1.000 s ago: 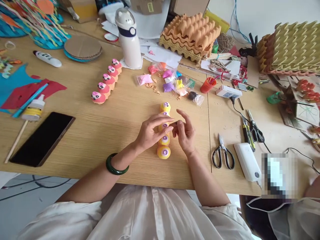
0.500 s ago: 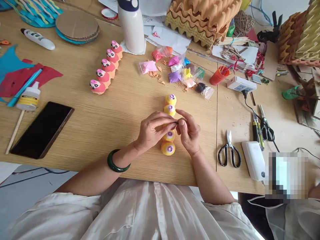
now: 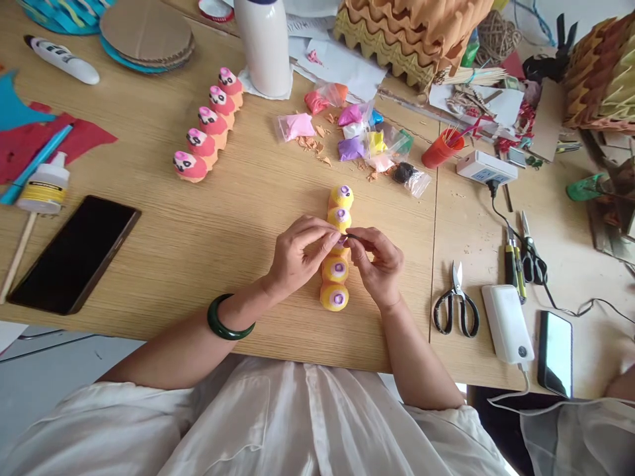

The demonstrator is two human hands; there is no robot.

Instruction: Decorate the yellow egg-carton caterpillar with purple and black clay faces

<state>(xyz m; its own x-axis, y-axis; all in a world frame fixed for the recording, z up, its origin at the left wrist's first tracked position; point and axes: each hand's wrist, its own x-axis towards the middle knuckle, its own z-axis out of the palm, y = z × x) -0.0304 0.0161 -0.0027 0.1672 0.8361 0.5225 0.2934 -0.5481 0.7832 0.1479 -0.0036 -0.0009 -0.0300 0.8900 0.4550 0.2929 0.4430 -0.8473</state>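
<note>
A row of yellow egg-carton cups (image 3: 337, 270) with purple and white round eyes lies on the wooden table (image 3: 208, 225) in front of me. My left hand (image 3: 297, 254) and my right hand (image 3: 378, 264) meet above the middle of that row. Both pinch a small dark piece of clay (image 3: 350, 236) between their fingertips. A green bangle (image 3: 225, 324) sits on my left wrist. Part of the yellow row is hidden under my fingers.
A pink row of cups (image 3: 203, 135) lies to the far left. Small bags of coloured clay (image 3: 357, 135) sit beyond the yellow row. A black phone (image 3: 72, 254) lies at left, scissors (image 3: 456, 307), a white power bank (image 3: 507, 324) and another phone (image 3: 555, 354) at right.
The camera has tilted downward, so the table's contents shifted up in view. My fingers, apart and loosely curled a second ago, have closed into a pinch on the small dark piece.
</note>
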